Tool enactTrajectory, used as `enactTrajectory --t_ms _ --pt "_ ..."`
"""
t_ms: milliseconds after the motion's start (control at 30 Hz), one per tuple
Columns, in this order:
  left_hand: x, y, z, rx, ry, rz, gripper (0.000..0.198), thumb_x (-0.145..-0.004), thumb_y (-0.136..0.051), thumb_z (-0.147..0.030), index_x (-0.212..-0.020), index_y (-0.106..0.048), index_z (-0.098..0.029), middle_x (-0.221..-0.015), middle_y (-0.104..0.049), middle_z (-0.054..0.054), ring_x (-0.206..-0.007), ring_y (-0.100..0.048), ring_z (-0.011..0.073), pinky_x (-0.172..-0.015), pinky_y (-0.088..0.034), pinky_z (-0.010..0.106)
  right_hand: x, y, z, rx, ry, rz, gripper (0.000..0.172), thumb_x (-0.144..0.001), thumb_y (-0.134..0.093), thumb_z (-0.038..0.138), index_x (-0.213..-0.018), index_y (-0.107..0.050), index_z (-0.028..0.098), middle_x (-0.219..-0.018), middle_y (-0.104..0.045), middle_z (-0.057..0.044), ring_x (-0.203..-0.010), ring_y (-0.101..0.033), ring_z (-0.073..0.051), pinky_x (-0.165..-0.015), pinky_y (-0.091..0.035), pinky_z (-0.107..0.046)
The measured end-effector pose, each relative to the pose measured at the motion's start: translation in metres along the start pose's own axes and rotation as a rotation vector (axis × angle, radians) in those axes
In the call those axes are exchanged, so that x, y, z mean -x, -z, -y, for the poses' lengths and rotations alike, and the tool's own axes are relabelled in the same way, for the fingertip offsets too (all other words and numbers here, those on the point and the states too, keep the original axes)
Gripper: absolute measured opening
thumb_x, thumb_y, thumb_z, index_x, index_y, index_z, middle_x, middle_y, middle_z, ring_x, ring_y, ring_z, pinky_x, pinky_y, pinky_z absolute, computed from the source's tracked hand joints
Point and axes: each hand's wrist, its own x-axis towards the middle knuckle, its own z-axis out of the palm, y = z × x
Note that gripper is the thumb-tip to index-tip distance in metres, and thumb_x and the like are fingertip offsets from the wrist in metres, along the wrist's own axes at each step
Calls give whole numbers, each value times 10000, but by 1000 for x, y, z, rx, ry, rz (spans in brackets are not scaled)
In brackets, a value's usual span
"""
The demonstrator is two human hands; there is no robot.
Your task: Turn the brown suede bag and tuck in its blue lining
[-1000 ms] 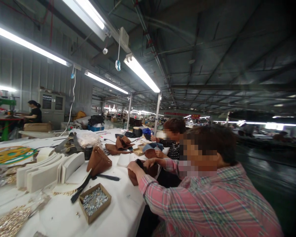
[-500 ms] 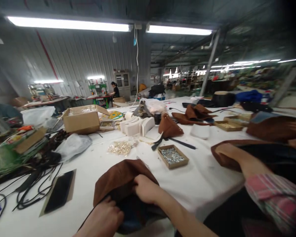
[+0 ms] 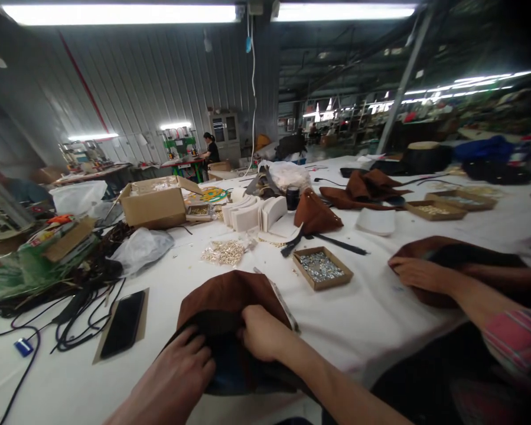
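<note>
- Brown suede bag [image 3: 230,298]: lies on the white table [image 3: 371,321] at its near edge, directly before the wearer, dark lining exposed at the mouth.
- Left hand [image 3: 179,372]: rests on the dark lining at the bag's near left side, fingers spread and only loosely curled, pressing rather than clasping.
- Right hand [image 3: 260,333]: curled closed over the bag's upper edge, pinching brown flap and lining together.
- Cardboard tray of silver rivets [image 3: 322,267]: just beyond the bag, to the right.
- Black phone [image 3: 123,323]: flat on a cardboard sheet, left of the bag.
- Co-worker's hand [image 3: 418,273]: at right, resting on a second brown bag [image 3: 451,254], plaid sleeve behind.
</note>
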Motion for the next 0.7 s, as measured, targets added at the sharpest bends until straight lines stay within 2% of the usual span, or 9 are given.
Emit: enactTrajectory --t_ms 67,167,233,300,367,433,533,600,700 --pt "-1 0 6 2 -79 45 68 -1041 -668 -282 -1021 -674 -218 -1125 -785 51 -1191 -739 319 -1308 -469 608 -1 -1 17 25 48 68 233 -954 -651 170 -1044 -850 90 -1060 -819 -159 -823 -684 -131 -646 -290 -252" --pt "-3 7 11 30 -174 33 117 -1021 -670 -252 -933 -595 -229 -1048 -766 16 -1099 -721 286 -1179 -518 554 -14 -6 37 17 136 139 271 -978 -637 195 -1122 -853 118 -1089 -827 -113 -853 -685 -115 -655 -333 -219" --pt "-2 11 12 58 -223 6 156 -1022 -651 -243 -902 -551 -231 -1003 -741 2 -1045 -692 273 -1133 -514 537 -29 -12 42 19 153 151 298 -991 -615 186 -1150 -855 111 -1117 -828 -111 -917 -712 -130 -662 -346 -211" --pt "3 13 15 89 -246 -31 182 -1057 -615 -243 -899 -526 -229 -1003 -726 -4 -1038 -671 260 -1129 -496 516 -44 -19 41 35 110 147 329 -975 -616 152 -1184 -854 62 -1151 -821 -157 -956 -725 -167 -658 -342 -226" --pt "12 11 20 112 -231 -96 153 -1072 -632 -263 -937 -564 -240 -1065 -722 -4 -1097 -668 260 -1196 -443 514 -57 -26 36 36 67 142 362 -958 -634 128 -1235 -850 41 -1185 -814 -182 -966 -726 -184 -665 -352 -239" --pt "25 9 28 134 -156 -163 80 -1049 -643 -200 -1014 -632 -271 -1127 -719 -11 -1173 -671 260 -1326 -317 527 -65 -31 32 16 54 132 389 -966 -639 125 -1289 -850 72 -1212 -815 -162 -972 -724 -173 -689 -375 -243" --pt "44 12 35 183 -10 -186 351 -948 -551 -14 -1110 -673 -300 -1125 -726 -36 -1193 -689 223 -1441 -89 505 -71 -34 31 -15 36 129 383 -984 -645 134 -1305 -853 107 -1226 -819 -127 -992 -729 -152 -721 -403 -238" --pt "52 17 35 197 32 -180 411 -908 -523 14 -1126 -680 -297 -1121 -740 -39 -1190 -699 214 -1455 -55 494 -72 -34 35 -4 -1 134 351 -968 -682 142 -1265 -857 72 -1198 -818 -143 -978 -730 -163 -719 -403 -242" --pt "51 21 28 155 30 -156 289 -948 -560 -60 -1092 -688 -275 -1123 -749 -10 -1188 -689 260 -1441 -151 539 -74 -37 43 37 16 132 313 -952 -719 135 -1221 -865 69 -1138 -822 -132 -967 -736 -167 -749 -431 -229"
